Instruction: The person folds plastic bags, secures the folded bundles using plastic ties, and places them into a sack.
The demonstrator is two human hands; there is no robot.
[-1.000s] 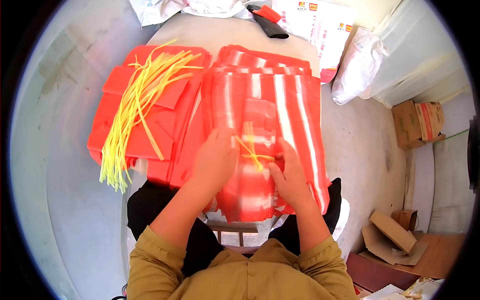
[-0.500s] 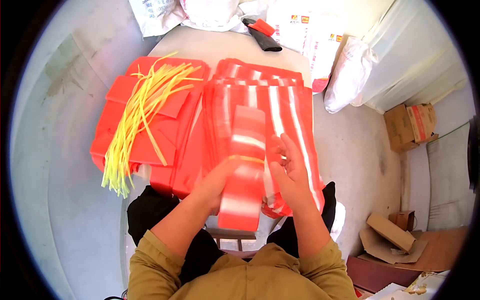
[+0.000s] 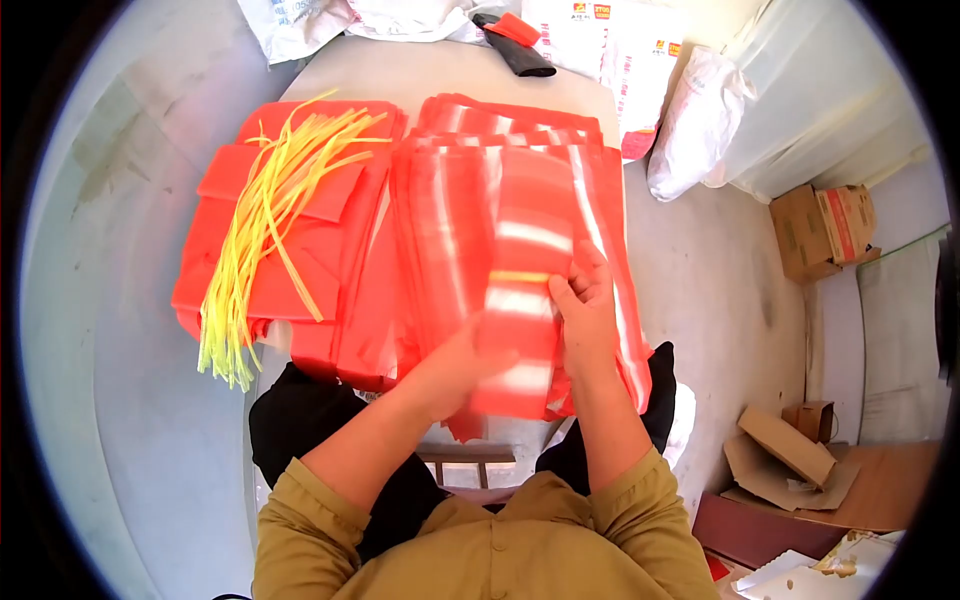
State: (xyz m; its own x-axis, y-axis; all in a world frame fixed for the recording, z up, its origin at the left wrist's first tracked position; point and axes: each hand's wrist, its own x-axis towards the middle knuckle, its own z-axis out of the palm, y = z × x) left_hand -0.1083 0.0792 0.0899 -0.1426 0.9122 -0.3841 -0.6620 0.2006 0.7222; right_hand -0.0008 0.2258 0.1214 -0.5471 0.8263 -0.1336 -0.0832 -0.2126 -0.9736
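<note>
A folded bundle of red-and-white striped plastic (image 3: 520, 345) is held above my lap, with a yellow tie (image 3: 518, 277) around its middle. My right hand (image 3: 588, 295) is closed on its right edge, the thumb beside the tie. My left hand (image 3: 465, 365) is smeared by motion at the bundle's lower left side, and its fingers are not clear. Behind the bundle lies a stack of red-and-white striped plastic sheets (image 3: 445, 220). To the left, a heap of loose yellow strips (image 3: 250, 240) rests on folded red plastic (image 3: 330, 190).
White printed sacks (image 3: 570, 40) stand along the table's (image 3: 360, 75) far edge, near a black and red roll (image 3: 520, 52). Another white sack (image 3: 700, 125) leans to the right. Cardboard boxes (image 3: 815, 235) sit by the right wall, with flattened cardboard (image 3: 785, 450) lower down.
The tied bundle has moved right and up. My right hand, open beside it before, now grips its right edge. My left hand has slid lower along its left side.
</note>
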